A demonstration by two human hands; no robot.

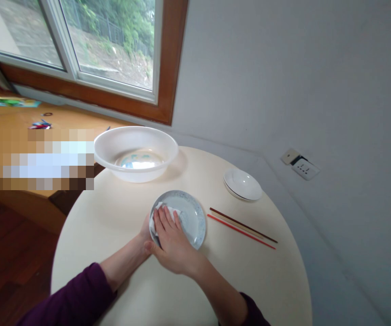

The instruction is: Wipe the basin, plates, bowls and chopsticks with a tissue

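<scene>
A plate (193,222) with a blue-grey patterned rim is held over the round table, tilted a little. My left hand (145,230) grips it at its left edge, with the fingers hidden beneath. Across the plate's face lies my right hand (173,242), fingers fairly straight, pressing a crumpled white tissue (159,207) against the left part of the plate. Most of the tissue is covered by that hand. My right thumb rests near my left wrist.
A translucent white basin (137,174) with some water stands at the back left of the cream table (96,213). White saucers (243,183) are stacked at the right, near several chopsticks (243,226). A wooden desk (8,149) adjoins on the left; a wall borders the right.
</scene>
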